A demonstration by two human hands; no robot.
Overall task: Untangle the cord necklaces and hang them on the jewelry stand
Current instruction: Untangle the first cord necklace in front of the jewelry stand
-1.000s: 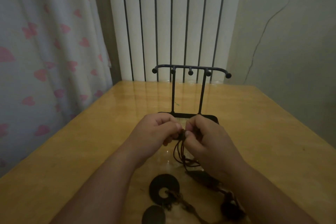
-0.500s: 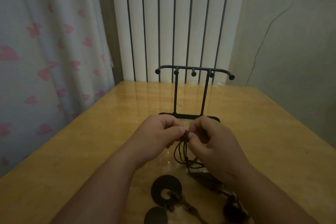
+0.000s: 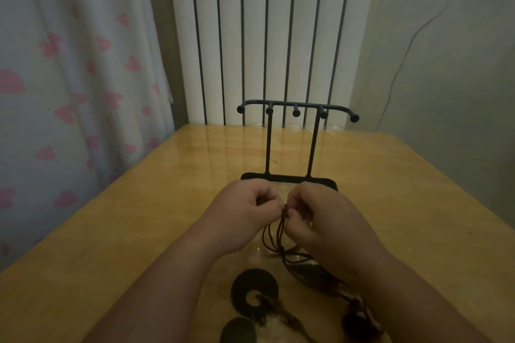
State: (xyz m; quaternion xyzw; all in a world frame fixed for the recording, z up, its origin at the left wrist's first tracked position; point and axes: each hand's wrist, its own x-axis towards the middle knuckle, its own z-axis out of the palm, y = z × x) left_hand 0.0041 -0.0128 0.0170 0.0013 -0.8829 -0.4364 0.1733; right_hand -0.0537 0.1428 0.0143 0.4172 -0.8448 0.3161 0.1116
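Observation:
A bundle of dark brown necklace cords (image 3: 276, 234) hangs from between my two hands, just in front of the black jewelry stand (image 3: 295, 145). My left hand (image 3: 245, 211) and my right hand (image 3: 323, 217) meet fingertip to fingertip and both pinch the top of the cords. The strands run down to the table, where a dark ring pendant (image 3: 255, 291), a dark oval pendant (image 3: 238, 331) and a dark bead (image 3: 358, 324) lie near the front edge. The stand's hooks are bare.
The yellow wooden table (image 3: 139, 231) stretches out on both sides of the stand. Behind it stands a white ribbed radiator (image 3: 267, 36). A curtain with pink hearts (image 3: 69, 78) hangs at the left, and a plain wall is at the right.
Both hands stay together on the cords and shift only slightly. More of the strands now hang visibly below the fingers. The pendants lie in the same spots.

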